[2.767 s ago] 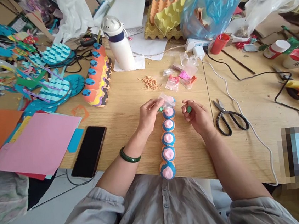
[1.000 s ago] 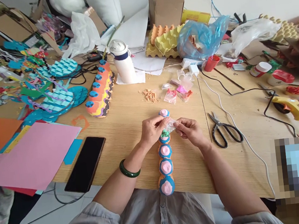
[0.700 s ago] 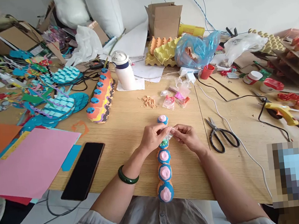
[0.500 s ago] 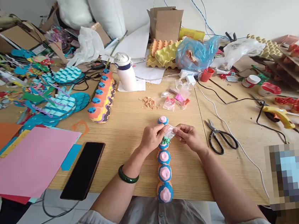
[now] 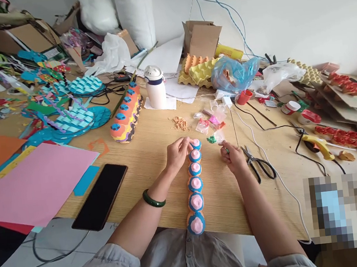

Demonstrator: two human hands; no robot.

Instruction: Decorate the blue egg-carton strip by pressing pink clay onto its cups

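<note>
A strip of painted egg-carton cups [image 5: 195,184], blue with pink clay-like mounds, runs away from me down the table. My left hand [image 5: 177,155] is closed, its fingertips pinched together against the strip's far cup; anything between them is hidden. My right hand [image 5: 234,158] is closed around a small piece of green clay [image 5: 227,150], right of the strip. Its fingertips are close to a small clear plastic bag [image 5: 219,136], with more green clay [image 5: 211,139] at the bag's left end.
Black-handled scissors [image 5: 258,163] lie beside my right hand, near a white cable [image 5: 255,138]. Bags of coloured clay [image 5: 211,121] and brown shavings [image 5: 180,123] sit beyond the strip. To the left are a phone [image 5: 100,197], pink paper [image 5: 43,181], an orange painted carton [image 5: 127,113] and a white bottle [image 5: 155,87].
My hands have moved apart. The clear bag with green clay, held over the strip before, now lies on the table to its right. The right hand has a green piece in it.
</note>
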